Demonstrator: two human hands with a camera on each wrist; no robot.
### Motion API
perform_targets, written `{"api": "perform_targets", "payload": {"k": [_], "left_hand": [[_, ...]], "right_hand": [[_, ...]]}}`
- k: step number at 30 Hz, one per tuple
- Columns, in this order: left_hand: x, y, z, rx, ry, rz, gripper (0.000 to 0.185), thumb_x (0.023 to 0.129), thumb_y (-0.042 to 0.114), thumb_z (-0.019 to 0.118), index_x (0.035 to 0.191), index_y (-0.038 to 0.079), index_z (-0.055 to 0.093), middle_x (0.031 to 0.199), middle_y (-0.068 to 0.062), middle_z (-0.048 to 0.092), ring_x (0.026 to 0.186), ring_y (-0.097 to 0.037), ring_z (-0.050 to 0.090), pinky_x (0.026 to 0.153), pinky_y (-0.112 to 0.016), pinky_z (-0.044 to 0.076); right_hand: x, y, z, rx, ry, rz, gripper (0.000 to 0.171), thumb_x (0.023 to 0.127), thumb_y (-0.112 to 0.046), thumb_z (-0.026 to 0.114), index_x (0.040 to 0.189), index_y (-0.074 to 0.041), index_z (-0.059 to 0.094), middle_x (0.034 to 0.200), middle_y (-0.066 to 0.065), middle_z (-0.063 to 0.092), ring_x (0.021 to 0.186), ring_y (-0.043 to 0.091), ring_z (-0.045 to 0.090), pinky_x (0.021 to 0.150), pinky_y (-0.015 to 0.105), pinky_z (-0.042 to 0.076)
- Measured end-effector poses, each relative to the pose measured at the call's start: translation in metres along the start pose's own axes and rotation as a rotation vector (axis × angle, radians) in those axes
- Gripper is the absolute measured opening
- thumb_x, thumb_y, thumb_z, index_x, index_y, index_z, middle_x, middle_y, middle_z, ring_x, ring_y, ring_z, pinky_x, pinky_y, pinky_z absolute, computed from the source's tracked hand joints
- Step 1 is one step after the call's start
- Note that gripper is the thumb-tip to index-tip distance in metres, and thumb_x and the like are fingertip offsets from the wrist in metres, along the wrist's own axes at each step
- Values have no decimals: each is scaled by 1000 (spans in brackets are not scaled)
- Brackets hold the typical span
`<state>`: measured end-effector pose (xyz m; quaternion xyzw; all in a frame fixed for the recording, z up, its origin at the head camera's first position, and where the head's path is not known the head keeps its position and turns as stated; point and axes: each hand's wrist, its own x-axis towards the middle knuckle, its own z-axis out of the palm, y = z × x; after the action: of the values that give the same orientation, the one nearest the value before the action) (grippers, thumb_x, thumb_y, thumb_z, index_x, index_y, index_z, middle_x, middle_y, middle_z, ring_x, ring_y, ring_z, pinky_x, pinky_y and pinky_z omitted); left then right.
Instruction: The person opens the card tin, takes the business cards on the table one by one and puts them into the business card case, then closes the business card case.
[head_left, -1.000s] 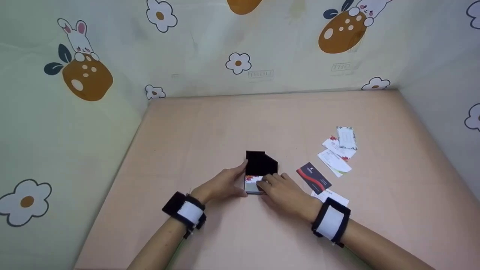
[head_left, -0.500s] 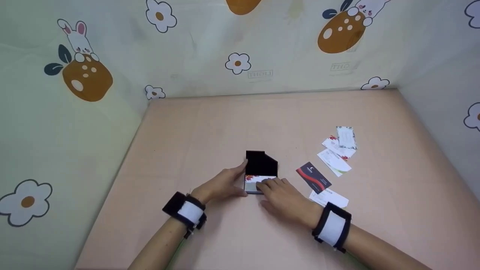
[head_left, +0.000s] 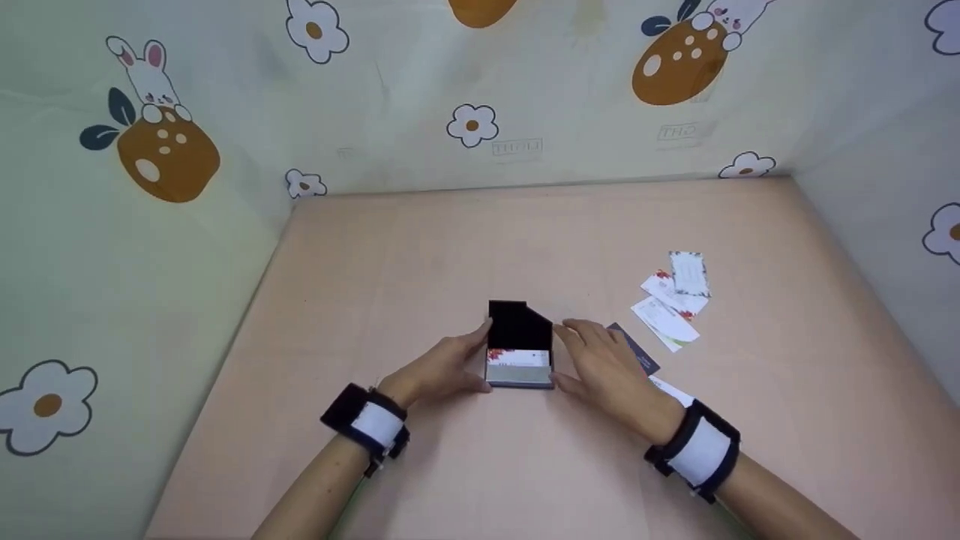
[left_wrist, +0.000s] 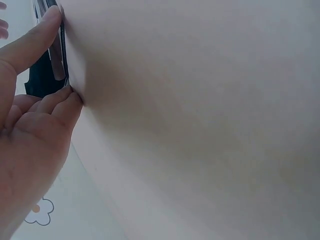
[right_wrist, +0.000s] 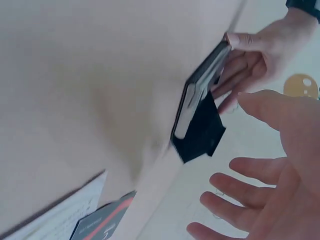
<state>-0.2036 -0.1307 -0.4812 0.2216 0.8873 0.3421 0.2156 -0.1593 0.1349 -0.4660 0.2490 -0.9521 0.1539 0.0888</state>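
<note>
Card case (head_left: 519,330) lies on the pink table (head_left: 390,262), between two hands. Its black flap is up, and its grey part faces the person. A white card with red flowers (head_left: 519,357) peeks out between the flap and the grey part.

On the left of the case is the left hand (head_left: 439,367). It holds the case by that side, with the thumb at the near corner and the fingers farther up the edge. On the right of the case is the right hand (head_left: 611,375). Its fingers are spread wide and it grips nothing. The tips are just beside the case, and I cannot tell if they touch it.

More cards are to the right of the case. A dark card (head_left: 639,354) is partly hidden by the right hand, and a white card (head_left: 672,390) pokes out below it. Farther from the case are a card with a green corner (head_left: 665,325), a card with red petals (head_left: 679,296) and a card with a leafy border (head_left: 689,273). These three overlap.

Well behind the case is a pale wall (head_left: 405,75) with flowers on it.
</note>
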Motion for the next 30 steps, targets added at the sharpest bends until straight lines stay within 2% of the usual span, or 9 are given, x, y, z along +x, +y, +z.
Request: {"api": "perform_targets", "payload": {"k": [4,9,19,30], "left_hand": [[0,1,0,5,4,-12,101,84,14,80,161,13,15,165,-11,25,152,-29,29,125,-42,28],[0,2,0,12,7,-13,100,84,14,80,161,12,16,164,-12,27,151,-29,30,125,-42,28],[3,4,0,-4,0,-20,101,83,13,81,161,12,16,164,-12,27,152,-29,30,125,-42,28],[-1,1,0,-43,-10,1,100,85,12,79,161,10,15,165,-13,24,153,-28,26,126,-41,25]], "right_hand": [[-3,9,-3,-17,20,29,69,82,-32,83,134,5,57,133,23,61,125,38,57,97,57,49],[-9,20,-4,-16,3,69,70,81,-29,84,134,6,57,132,24,61,122,39,59,88,52,51],[-21,39,-12,79,-125,243,78,81,-26,84,142,6,48,138,27,56,119,39,57,95,58,48],[-28,51,-15,95,-162,282,81,83,-29,82,145,5,44,140,29,54,117,39,56,94,58,48]]}}
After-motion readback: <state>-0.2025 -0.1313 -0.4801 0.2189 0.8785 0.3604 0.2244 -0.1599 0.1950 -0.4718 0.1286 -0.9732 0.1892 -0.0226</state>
